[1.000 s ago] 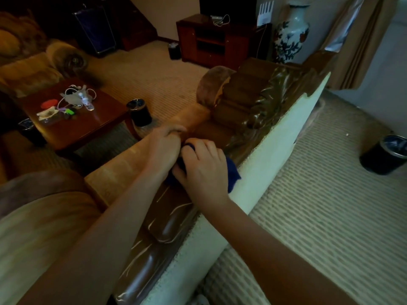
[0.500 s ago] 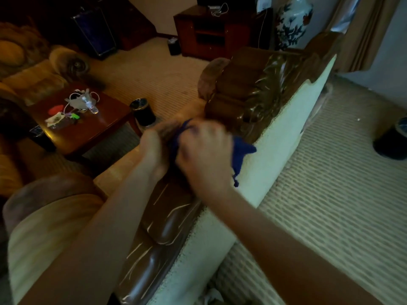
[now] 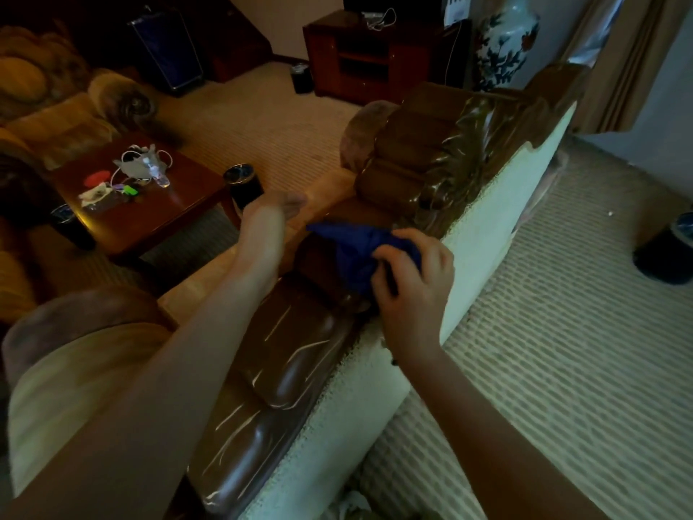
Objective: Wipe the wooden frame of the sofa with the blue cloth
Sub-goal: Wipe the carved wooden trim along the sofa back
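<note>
One blue cloth (image 3: 358, 253), two hands

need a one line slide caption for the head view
Right hand grips the blue cloth on the sofa's glossy wooden frame; left hand open alongside.

Dim room: ribbed beige carpet (image 3: 562, 369), dark wood low table (image 3: 150, 219), wooden cabinet (image 3: 375, 58), floral vase (image 3: 502, 43) beside tan curtain (image 3: 630, 61), black bin (image 3: 663, 253).

The left hand (image 3: 275, 212) has let go of the cloth (image 3: 356, 253) and lifted away, fingers straightened. The right hand (image 3: 410, 279) alone now grips the cloth, bunched, its free corner trailing toward the left hand.
</note>
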`<state>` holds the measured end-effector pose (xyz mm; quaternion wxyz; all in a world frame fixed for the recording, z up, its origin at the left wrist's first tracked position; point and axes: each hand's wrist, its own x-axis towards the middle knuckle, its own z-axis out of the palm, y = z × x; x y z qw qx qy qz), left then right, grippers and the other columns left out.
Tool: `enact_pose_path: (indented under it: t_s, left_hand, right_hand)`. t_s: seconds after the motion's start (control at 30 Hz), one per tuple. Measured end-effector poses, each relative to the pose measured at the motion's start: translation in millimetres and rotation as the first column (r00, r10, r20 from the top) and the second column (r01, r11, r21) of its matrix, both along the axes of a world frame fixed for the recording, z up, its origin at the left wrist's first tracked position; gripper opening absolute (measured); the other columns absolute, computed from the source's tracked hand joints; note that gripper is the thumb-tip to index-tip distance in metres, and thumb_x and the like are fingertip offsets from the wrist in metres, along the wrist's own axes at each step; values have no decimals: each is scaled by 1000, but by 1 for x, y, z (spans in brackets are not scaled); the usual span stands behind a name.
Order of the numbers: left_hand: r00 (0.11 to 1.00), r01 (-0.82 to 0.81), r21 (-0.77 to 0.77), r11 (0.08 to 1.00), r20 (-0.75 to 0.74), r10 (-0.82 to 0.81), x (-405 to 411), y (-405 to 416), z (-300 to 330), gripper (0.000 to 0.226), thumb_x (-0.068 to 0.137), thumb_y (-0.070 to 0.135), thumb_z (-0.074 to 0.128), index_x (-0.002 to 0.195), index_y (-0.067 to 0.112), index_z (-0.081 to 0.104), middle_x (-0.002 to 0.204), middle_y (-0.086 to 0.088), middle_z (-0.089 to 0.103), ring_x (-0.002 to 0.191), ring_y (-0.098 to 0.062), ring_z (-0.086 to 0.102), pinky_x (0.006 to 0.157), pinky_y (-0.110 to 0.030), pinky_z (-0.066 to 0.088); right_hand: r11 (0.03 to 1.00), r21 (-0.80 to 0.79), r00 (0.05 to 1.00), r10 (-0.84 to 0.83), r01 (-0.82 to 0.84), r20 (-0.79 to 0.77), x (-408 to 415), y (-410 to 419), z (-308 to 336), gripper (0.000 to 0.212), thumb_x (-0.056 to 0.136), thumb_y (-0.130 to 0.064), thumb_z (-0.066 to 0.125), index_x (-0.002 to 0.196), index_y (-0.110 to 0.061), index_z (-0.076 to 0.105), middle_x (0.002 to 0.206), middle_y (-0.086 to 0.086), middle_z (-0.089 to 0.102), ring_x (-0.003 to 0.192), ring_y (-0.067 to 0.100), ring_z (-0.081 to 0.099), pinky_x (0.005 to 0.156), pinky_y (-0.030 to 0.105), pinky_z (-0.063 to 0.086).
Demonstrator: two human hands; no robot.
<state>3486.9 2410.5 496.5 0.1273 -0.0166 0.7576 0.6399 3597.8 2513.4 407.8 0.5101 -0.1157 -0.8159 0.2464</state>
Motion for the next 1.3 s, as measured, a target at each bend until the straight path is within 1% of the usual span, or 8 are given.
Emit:
enact_pose_path:
  t_s: [0.17, 0.33, 0.63, 0.83, 1.0, 1.1, 1.23, 1.3]
  left_hand:
    - [995, 73, -193, 978, -47, -84, -8, 8, -9, 20, 91, 38, 49, 87, 28, 65, 124, -2, 62, 111, -13, 56, 97, -27, 40]
    - [821, 203, -487, 850, -388, -418, 33, 20, -20, 43, 101, 31, 32, 144, 26, 37, 145, 3, 42, 133, -12, 36, 109, -26, 27]
    - [787, 119, -556, 822, -452, -420, 32, 21, -25, 41, 103, 25, 30, 142, 16, 40, 143, -7, 45, 130, -16, 41, 100, -15, 29]
    - [781, 107, -574, 812, -457, -427, 35, 23, -24, 39, 103, 24, 32, 139, 18, 44, 140, -2, 47, 128, -10, 41, 99, -14, 26]
    - [776, 192, -527, 828, -435, -457, 28, 17, -29, 47, 96, 32, 33, 136, 12, 47, 123, -5, 58, 110, -17, 53, 96, -24, 37]
    - [794, 223, -440, 870, -436, -424, 26, 12, -34, 28, 99, 19, 41, 119, 9, 57, 102, -5, 63, 104, -30, 58, 91, -30, 41]
    - [821, 188, -399, 897, -438, -366, 28, 15, -29, 27, 102, 26, 29, 96, 30, 56, 97, 8, 55, 87, 6, 50, 87, -23, 38]
    - [822, 210, -386, 898, -428, -376, 28, 16, -27, 30, 102, 27, 29, 107, 37, 58, 105, 14, 57, 99, 7, 51, 93, -19, 38]
  right_hand:
    - [948, -311, 991, -102, 71, -82, -40, 32, 28, 19, 85, -15, 55, 98, -10, 69, 112, 15, 58, 102, 30, 53, 91, 26, 33]
    - [839, -545, 992, -73, 5, -103, -36, 21, 12, 36, 91, -28, 45, 115, -6, 60, 119, 18, 48, 108, 25, 49, 95, 22, 37]
    - [832, -538, 990, 86, -134, -115, -10, -22, -23, 28, 92, -24, 42, 111, -6, 53, 112, 18, 45, 99, 17, 43, 88, 13, 31]
    - [423, -901, 980, -198, 93, 8, -57, 51, -15, 44, 79, -7, 34, 117, 11, 49, 111, 28, 51, 99, 37, 52, 89, 42, 41]
    - [779, -619, 995, 66, -100, -77, 18, -73, -17, 19, 84, -24, 46, 103, -24, 50, 117, 8, 43, 101, 19, 48, 89, 33, 45]
    - [842, -533, 993, 14, -76, -120, -16, -21, -10, 22, 88, -23, 48, 101, -8, 55, 110, 17, 47, 99, 28, 49, 87, 34, 41]
    - [498, -863, 971, -237, 83, -43, -66, 69, 3, 22, 98, -6, 33, 114, -2, 48, 92, 5, 47, 86, 20, 48, 71, 19, 40]
    - [346, -932, 993, -82, 106, 82, -65, 65, 0, 33, 102, -11, 27, 133, -5, 35, 80, -9, 34, 87, 17, 41, 64, 13, 37]
